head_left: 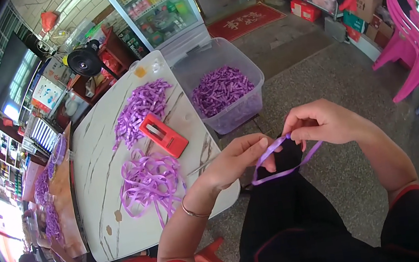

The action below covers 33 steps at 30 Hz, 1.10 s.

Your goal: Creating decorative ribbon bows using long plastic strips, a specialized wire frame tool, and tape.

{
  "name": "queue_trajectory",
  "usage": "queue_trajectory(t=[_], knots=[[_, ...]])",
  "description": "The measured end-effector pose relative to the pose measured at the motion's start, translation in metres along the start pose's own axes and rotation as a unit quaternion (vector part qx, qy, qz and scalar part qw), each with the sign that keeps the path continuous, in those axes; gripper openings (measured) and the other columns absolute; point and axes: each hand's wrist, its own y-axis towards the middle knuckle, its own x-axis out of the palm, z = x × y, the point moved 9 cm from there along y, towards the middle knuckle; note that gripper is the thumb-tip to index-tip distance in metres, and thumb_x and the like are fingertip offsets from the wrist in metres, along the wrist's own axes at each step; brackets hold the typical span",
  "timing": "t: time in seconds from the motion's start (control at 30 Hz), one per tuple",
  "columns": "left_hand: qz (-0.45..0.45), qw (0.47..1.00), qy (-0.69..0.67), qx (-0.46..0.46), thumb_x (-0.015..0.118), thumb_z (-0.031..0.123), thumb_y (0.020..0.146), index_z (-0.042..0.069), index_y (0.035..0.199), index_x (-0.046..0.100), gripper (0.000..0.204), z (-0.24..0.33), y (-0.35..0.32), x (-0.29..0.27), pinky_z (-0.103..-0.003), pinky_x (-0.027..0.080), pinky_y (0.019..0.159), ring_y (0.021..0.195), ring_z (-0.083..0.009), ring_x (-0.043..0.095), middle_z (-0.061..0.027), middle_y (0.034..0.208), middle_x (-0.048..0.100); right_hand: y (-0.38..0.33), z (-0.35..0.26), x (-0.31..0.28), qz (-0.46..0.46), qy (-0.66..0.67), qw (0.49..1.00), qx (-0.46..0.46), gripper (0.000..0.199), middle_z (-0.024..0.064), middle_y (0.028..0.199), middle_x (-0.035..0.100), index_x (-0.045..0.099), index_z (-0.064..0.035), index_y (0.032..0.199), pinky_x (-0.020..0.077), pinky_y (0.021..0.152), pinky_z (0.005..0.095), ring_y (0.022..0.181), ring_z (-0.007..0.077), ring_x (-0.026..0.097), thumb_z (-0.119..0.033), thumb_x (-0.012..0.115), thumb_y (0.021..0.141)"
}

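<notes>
Between your two hands, right over your lap, hangs the purple ribbon point(281, 166), bent into a loop. One end is pinched at the fingertips of your left hand point(236, 159), and the strip runs up to your right hand point(323, 123), where it's pinched again, then droops down and back toward the left as the lower side of the loop. So the long axis lies roughly left to right across your body, tilted a bit higher on the right side. Both hands are closed on the ribbon, fingers curled tight, not spread, and they sit close to each other without touching. I'd say neither hand is really nearer, since each already has hold of it; the slack part of the loop hangs just under the gap between them. Off to your left, well apart from the hands, is the white marble-look table point(95, 165), with a loose tangle of uncut purple ribbon point(149, 181) nearest you, a red cutter-like tool point(163, 134) just beyond that, and a pile of short purple pieces point(141, 109) further up. Past the table's far edge sits a clear plastic bin point(224, 87) on the floor with more purple pieces in it. Pink plastic chairs point(412, 44) stand way off to your right.
</notes>
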Motion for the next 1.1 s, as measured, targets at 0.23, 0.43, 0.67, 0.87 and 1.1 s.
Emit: queue_trajectory(t=[0.23, 0.43, 0.67, 0.87, 1.1], knots=[[0.000, 0.995, -0.096, -0.003, 0.051, 0.025, 0.092, 0.000, 0.098, 0.059, 0.026, -0.008, 0.027, 0.011, -0.026, 0.045, 0.078, 0.081, -0.0124, 0.057, -0.0050, 0.085, 0.060, -0.006, -0.014, -0.012, 0.065, -0.063, 0.993, -0.079, 0.009, 0.0056, 0.081, 0.061, 0.061, 0.0002, 0.090, 0.0472, 0.060, 0.0247, 0.069, 0.0117, 0.060, -0.002, 0.059, 0.082], [0.103, 0.988, -0.111, 0.039, 0.056, 0.018, 0.089, 0.000, 0.093, 0.062, 0.020, -0.005, 0.036, -0.001, -0.024, 0.043, 0.079, 0.083, -0.0095, 0.056, -0.0038, 0.088, 0.061, -0.046, -0.050, -0.032, 0.351, -0.320, 0.846, -0.242, 0.006, 0.0058, 0.082, 0.061, 0.060, -0.0008, 0.088, 0.0457, 0.055, 0.0204, 0.066, 0.0097, 0.059, -0.004, 0.059, 0.083], [0.219, 0.967, 0.092, 0.095, 0.057, 0.013, 0.086, -0.001, 0.090, 0.064, 0.016, 0.002, 0.041, -0.025, -0.025, 0.039, 0.085, 0.088, -0.0113, 0.055, -0.0051, 0.088, 0.062, -0.010, 0.050, 0.035, 0.288, 0.353, 0.889, -0.034, 0.017, 0.0059, 0.087, 0.062, 0.051, -0.0005, 0.103, 0.0442, 0.054, 0.0189, 0.068, 0.0101, 0.061, -0.012, 0.049, 0.090], [0.221, 0.958, -0.150, 0.109, 0.050, 0.015, 0.090, 0.004, 0.090, 0.057, 0.013, 0.014, 0.030, -0.040, -0.029, 0.048, 0.079, 0.087, -0.0181, 0.060, -0.0064, 0.083, 0.060, -0.023, 0.056, 0.103, 0.131, 0.287, 0.948, 0.045, 0.021, 0.0062, 0.080, 0.064, 0.059, 0.0008, 0.099, 0.0470, 0.056, 0.0220, 0.071, 0.0126, 0.064, -0.016, 0.050, 0.091], [0.214, 0.938, -0.247, 0.113, 0.044, 0.021, 0.094, 0.006, 0.084, 0.052, 0.019, 0.036, -0.002, -0.055, -0.030, 0.048, 0.060, 0.062, -0.0142, 0.056, -0.0094, 0.081, 0.062, -0.075, 0.077, 0.133, 0.168, -0.040, 0.980, -0.102, 0.012, 0.0093, 0.082, 0.066, 0.065, -0.0016, 0.089, 0.0522, 0.062, 0.0271, 0.071, 0.0205, 0.065, -0.010, 0.063, 0.080]])
